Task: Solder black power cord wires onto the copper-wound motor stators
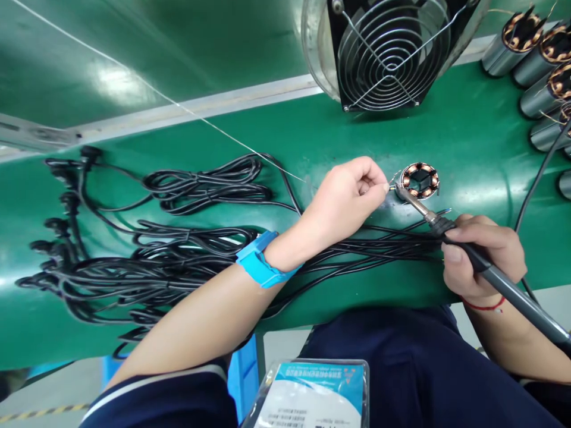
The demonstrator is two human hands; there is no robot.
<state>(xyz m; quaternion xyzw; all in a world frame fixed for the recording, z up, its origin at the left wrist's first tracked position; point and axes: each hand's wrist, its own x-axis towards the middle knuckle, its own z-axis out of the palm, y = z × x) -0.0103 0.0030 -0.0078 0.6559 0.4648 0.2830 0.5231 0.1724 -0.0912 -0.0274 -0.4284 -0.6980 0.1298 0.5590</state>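
My right hand (pixel 486 255) is wrapped round the dark handle of a soldering iron (pixel 495 273). Its metal tip reaches the left side of a motor stator (pixel 419 181) with copper windings, standing on the green table. Beside that stator, my left hand (pixel 345 196) is closed in a pinch on a thin wire (pixel 392 188), whose end meets the iron's tip. Exactly what touches there is too small to make out. A pale thread-like line (pixel 214 126) slants down from the upper left toward my left hand.
Bundled black power cords (pixel 178 267) with plugs cover the left of the green table (pixel 473 131), their ends running under my left arm. A fan with a wire guard (pixel 390 65) stands at the back. Several more stators (pixel 542 95) are grouped at the right; the iron's cable (pixel 535 184) hangs nearby.
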